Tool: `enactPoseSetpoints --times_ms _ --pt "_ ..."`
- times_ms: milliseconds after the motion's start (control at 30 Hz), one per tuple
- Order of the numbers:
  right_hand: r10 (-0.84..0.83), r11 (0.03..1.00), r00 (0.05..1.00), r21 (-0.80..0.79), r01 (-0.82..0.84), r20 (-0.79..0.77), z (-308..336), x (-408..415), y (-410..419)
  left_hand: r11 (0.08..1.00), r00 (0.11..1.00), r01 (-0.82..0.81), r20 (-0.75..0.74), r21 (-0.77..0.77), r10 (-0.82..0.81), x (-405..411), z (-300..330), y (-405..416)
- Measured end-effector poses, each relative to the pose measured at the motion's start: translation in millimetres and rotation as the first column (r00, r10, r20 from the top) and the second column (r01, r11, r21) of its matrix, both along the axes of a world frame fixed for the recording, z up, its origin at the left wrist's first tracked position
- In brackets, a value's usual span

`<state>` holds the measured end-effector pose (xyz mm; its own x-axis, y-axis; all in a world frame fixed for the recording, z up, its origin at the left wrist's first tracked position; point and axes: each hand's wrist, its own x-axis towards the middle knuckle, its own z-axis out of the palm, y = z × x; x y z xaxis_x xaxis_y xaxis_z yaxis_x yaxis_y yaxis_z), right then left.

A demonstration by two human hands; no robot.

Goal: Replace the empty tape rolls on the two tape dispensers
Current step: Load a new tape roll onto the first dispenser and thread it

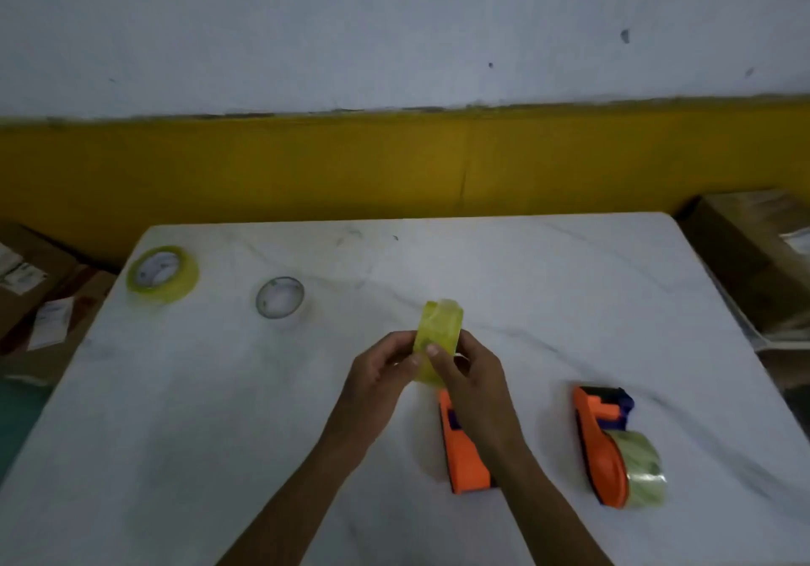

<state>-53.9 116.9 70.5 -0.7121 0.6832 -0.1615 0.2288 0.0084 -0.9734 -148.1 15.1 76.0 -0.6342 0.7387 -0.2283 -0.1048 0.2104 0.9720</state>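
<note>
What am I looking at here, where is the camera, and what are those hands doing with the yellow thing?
There is no machine: a person wears a camera on the head, looking forward and down, so you see their own two arms. The left hand and the right hand together hold a yellowish tape roll above a white table. On the table lie two orange tape dispensers: the near dispenser, partly hidden under the right arm, and the right dispenser, which carries a clear roll. Farther left lie a spare yellowish roll and what looks like an empty core. Cardboard boxes stand beside the table.
</note>
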Motion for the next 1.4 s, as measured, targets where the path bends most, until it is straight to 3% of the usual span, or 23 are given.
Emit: enactPoseSetpoints --times_ms 100,233,367,567,667,933,1000,1100,1167,1233,1300,1400 --pt "0.031 0.994 0.992 0.102 -0.044 0.12 -7.5 63.2 21.5 0.997 1.0 -0.003 -0.001 -0.076 0.003 63.0 -27.7 12.9" --pt "0.052 0.994 0.986 0.085 -0.066 0.158 -14.7 120.8 35.7 0.899 0.98 -0.198 -0.058 -0.391 0.191 123.1 -63.1 20.8" --pt "-0.009 1.0 0.985 0.023 0.005 0.175 -32.3 136.5 36.6 0.878 0.953 -0.154 0.166 -0.452 0.253 139.9 -95.6 17.4" --pt "0.068 0.996 0.964 -0.074 -0.051 0.257 -60.9 132.8 19.9 0.921 0.943 -0.12 0.247 -0.37 0.223 127.0 -65.9 21.0" --pt "0.087 0.992 0.974 -0.108 -0.066 0.209 -71.7 119.8 13.5 0.933 0.919 -0.066 0.342 -0.353 0.195 114.5 -63.8 25.7" --pt "0.077 0.902 0.988 -0.432 -0.012 0.134 -72.9 89.0 -14.2 0.933 0.896 -0.085 0.383 -0.35 0.225 117.2 -72.5 27.2" --pt "0.007 0.92 0.969 -0.381 0.09 0.246 -78.3 81.5 -9.3 0.939 0.921 -0.027 0.356 -0.342 0.156 114.4 -73.8 20.8" --pt "0.095 0.985 0.844 -0.175 -0.002 0.527 -79.2 66.6 7.7 0.947 0.948 0.078 0.318 -0.312 0.027 109.2 -78.2 12.7" --pt "0.07 0.978 0.886 -0.206 0.029 0.458 -72.8 51.5 17.2 0.942 0.956 0.114 0.294 -0.316 -0.017 107.4 -77.8 9.9" --pt "0.012 0.957 0.966 -0.284 0.065 0.26 -53.2 37.5 26.6 0.931 0.957 0.117 0.289 -0.346 -0.013 105.8 -81.3 8.1" --pt "0.031 0.942 0.996 -0.336 -0.001 0.083 -40.3 25.8 42.0 0.919 0.956 0.101 0.293 -0.381 0.016 104.4 -84.1 7.5" --pt "0.118 0.939 0.993 -0.329 -0.105 0.021 -34.3 7.5 63.7 0.914 0.957 0.087 0.287 -0.397 0.034 103.8 -85.3 11.0"
